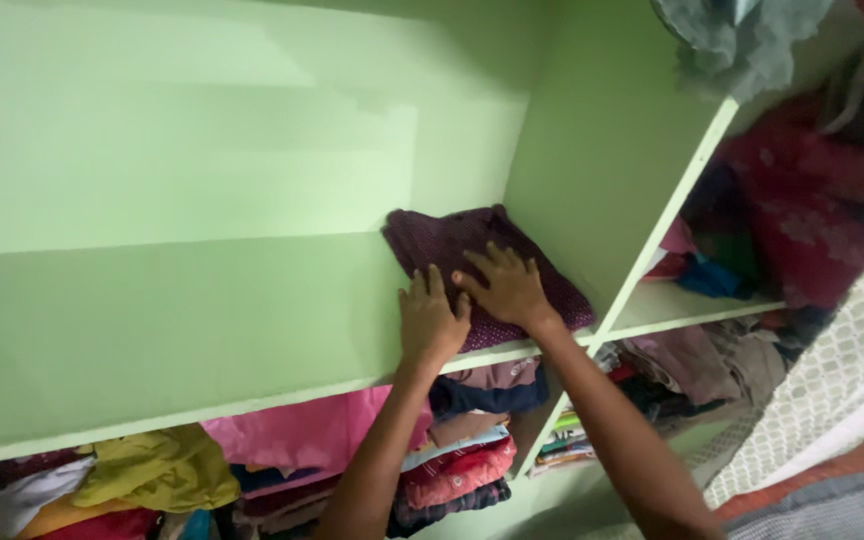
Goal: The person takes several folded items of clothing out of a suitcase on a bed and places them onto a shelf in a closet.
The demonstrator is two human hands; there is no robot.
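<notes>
A pale green shelf (152, 330) is seen stretching away to the left of the fingers, with a crumpled yellow garment (157, 468) and a pink cloth (302, 435) stowed in the compartment below it. The left hand (430, 322) is laid flat at the near edge of a folded dark purple garment (482, 262), its fingers spread and released, pressed onto the fabric rather than closed around it. Just beside it, the right hand (505, 285) is rested palm down on the middle of the same garment, fingers likewise splayed and unclenched, their tips pointed toward the left hand's. The garment is placed on the shelf, in the corner against the green upright divider (602, 150) that stands just right of the fingers. Directly beneath both hands, a stack of folded clothes (467, 450) in red, blue and maroon is packed into the lower compartment. Further right of the fingers, beyond the divider, loosely heaped red and dark clothes (802, 210) are seen on another shelf, and a white patterned fabric (832, 380) is hung at the right edge.
</notes>
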